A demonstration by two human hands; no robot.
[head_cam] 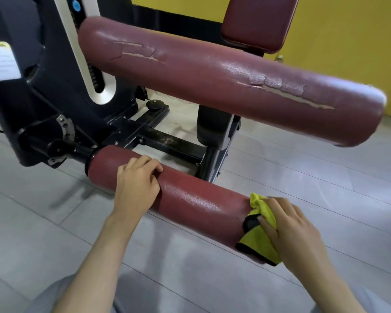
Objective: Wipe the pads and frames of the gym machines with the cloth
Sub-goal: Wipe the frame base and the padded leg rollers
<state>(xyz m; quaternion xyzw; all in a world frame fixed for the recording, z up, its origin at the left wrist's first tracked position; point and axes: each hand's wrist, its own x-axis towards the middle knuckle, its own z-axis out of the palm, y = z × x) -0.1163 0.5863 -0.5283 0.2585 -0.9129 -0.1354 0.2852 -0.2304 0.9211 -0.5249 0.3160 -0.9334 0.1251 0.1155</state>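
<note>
A dark red lower roller pad (190, 197) runs from centre left toward the lower right. My left hand (137, 181) rests over its top near the left end, fingers curled around it. My right hand (289, 229) presses a yellow cloth with black edging (257, 242) against the pad's right end. Above, a longer upper roller pad (224, 82) with cracked, peeling vinyl crosses the view. A red seat back pad (257, 21) stands at the top. The machine's black frame (167, 141) lies between the two rollers.
The machine's dark housing with a white trim strip (86, 64) and a label (2, 62) fills the left. Grey floor tiles (303, 159) surround the machine. A yellow wall (348, 30) stands behind at the right. My knees show at the bottom edge.
</note>
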